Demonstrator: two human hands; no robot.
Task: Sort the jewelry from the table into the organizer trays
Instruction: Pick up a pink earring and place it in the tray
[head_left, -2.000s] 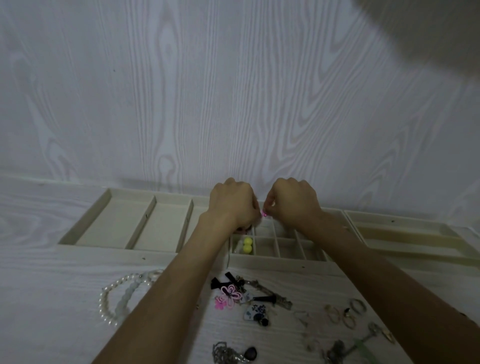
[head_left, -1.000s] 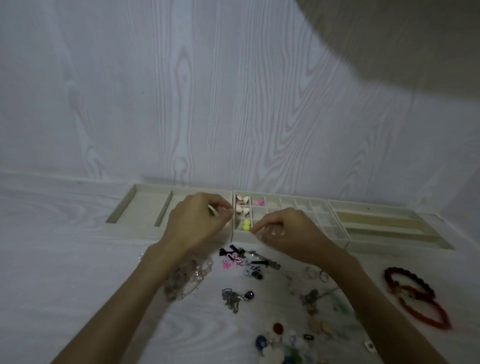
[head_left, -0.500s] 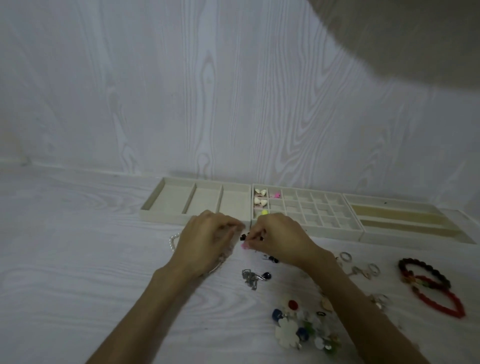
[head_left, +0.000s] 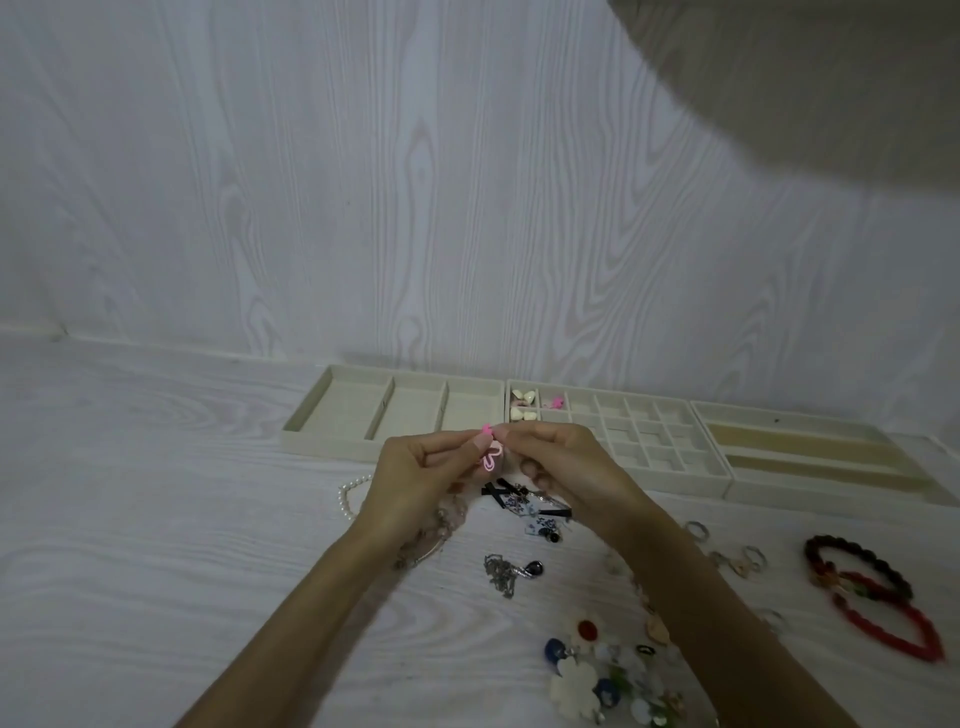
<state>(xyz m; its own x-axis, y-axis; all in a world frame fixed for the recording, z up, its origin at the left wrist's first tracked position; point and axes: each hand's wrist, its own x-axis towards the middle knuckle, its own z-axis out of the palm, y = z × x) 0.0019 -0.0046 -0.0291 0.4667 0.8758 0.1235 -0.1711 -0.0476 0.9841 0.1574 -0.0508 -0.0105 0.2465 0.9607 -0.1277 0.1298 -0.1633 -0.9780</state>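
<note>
My left hand (head_left: 415, 480) and my right hand (head_left: 563, 467) meet above the table's jewelry pile, both pinching a pink butterfly earring (head_left: 489, 457) by its pink top. Behind them stand three cream organizer trays: a three-section tray (head_left: 332, 410) on the left, a small-grid tray (head_left: 654, 441) in the middle, a long-slot tray (head_left: 810, 457) on the right. The grid tray's left cells hold white heart pieces (head_left: 522, 405) and a pink earring (head_left: 556, 402). Under my hands lie black bow earrings (head_left: 501, 491) and blue-patterned pieces (head_left: 540, 527).
A pearl necklace (head_left: 348, 499) lies left of my left wrist. A dark chain with pendant (head_left: 511, 571) sits in the middle, rings (head_left: 727, 551) to the right, dark and red bracelets (head_left: 872, 592) at far right, flower brooches (head_left: 597, 670) near the front.
Both hands came back from the grid tray to the pile and have lifted a pink butterfly earring between their fingertips. The camera view has shifted.
</note>
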